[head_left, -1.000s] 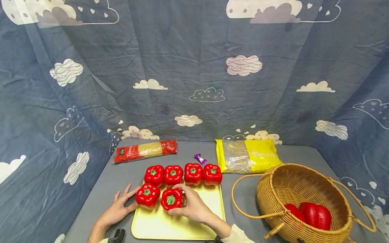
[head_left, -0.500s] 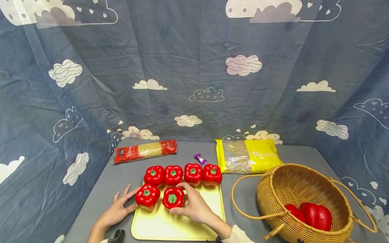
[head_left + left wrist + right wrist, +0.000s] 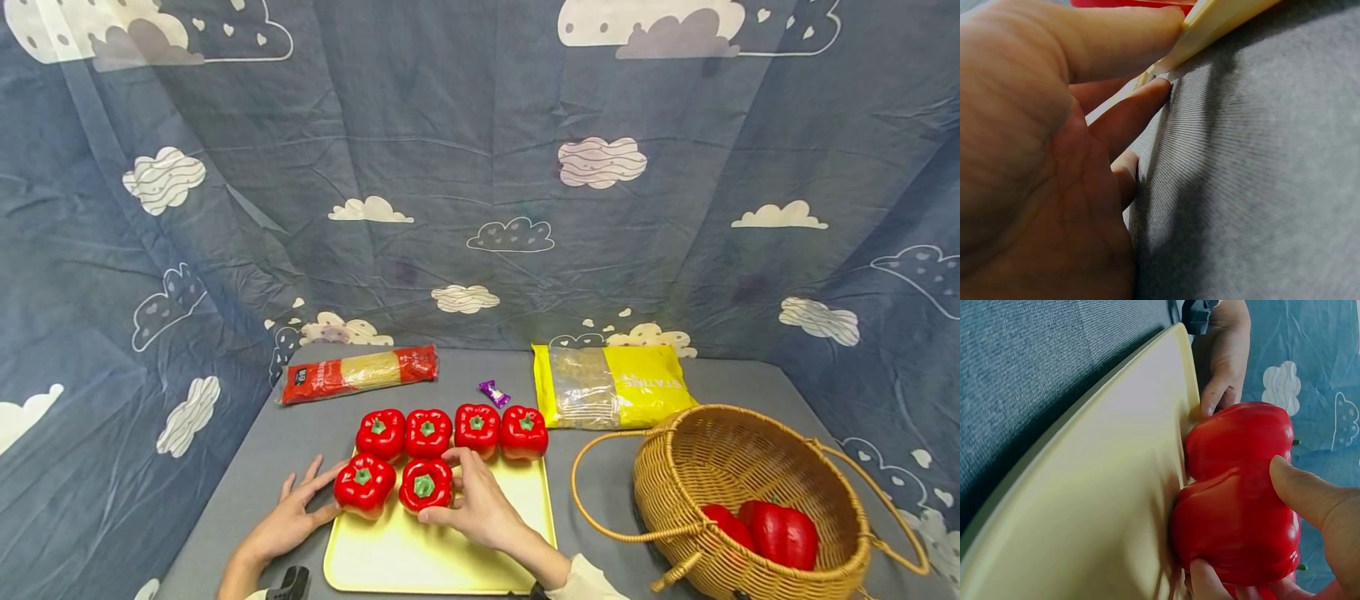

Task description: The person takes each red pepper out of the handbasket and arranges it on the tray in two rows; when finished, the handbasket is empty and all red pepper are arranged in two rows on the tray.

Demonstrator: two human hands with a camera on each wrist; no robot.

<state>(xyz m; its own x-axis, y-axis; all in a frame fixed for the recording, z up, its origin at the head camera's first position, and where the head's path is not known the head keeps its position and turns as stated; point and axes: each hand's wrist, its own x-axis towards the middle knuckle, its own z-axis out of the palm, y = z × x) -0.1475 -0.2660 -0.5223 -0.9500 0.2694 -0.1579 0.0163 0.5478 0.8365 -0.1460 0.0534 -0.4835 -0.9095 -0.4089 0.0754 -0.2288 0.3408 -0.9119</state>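
Observation:
My right hand (image 3: 480, 510) holds a red bell pepper (image 3: 426, 477) by its side, over the middle of the pale yellow tray (image 3: 431, 568). In the right wrist view the thumb lies on the top of this pepper (image 3: 1235, 525) and the fingers are lower on its side. Another pepper (image 3: 364, 487) stands just left of it, at the tray's left edge. Spread fingers of my left hand (image 3: 287, 521) reach that edge; in the left wrist view the thumb (image 3: 1129, 40) touches the tray rim (image 3: 1210, 28). Several more red peppers (image 3: 477, 431) line the far side.
A wicker basket (image 3: 671, 492) with red peppers (image 3: 780, 533) in it stands at the right, its handle loop toward the tray. Behind the tray lie a red pasta packet (image 3: 360, 374), a purple wrapped candy (image 3: 494, 392) and a yellow packet (image 3: 648, 383). A cloud-print curtain (image 3: 450, 167) hangs behind.
The pepper in my right hand has shifted slightly away from me and sits a little more upright. The right fingers moved slightly with it; the left hand stays put.

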